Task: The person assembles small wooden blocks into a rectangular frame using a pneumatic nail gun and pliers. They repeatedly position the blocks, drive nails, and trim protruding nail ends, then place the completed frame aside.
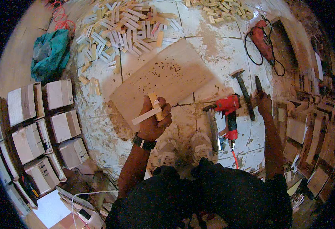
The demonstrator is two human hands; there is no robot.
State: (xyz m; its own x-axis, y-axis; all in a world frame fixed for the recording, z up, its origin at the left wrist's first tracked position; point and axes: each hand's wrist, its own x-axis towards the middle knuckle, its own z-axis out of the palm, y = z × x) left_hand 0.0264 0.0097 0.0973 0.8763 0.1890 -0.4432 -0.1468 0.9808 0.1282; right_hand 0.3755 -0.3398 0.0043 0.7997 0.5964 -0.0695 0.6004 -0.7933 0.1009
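One yellowish wooden block (159,113) and one pale flat wooden strip (143,116) are crossing near the frame's centre in the left hand (151,127), whose fingers are curling around them, while the right hand (264,102), right of centre, is gripping a dark rod-shaped tool (258,83).

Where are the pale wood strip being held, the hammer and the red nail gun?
Pale wood strip (146,116), head view: its middle.
Hammer (245,95), head view: its dark handle.
Red nail gun (228,104), head view: its red body.
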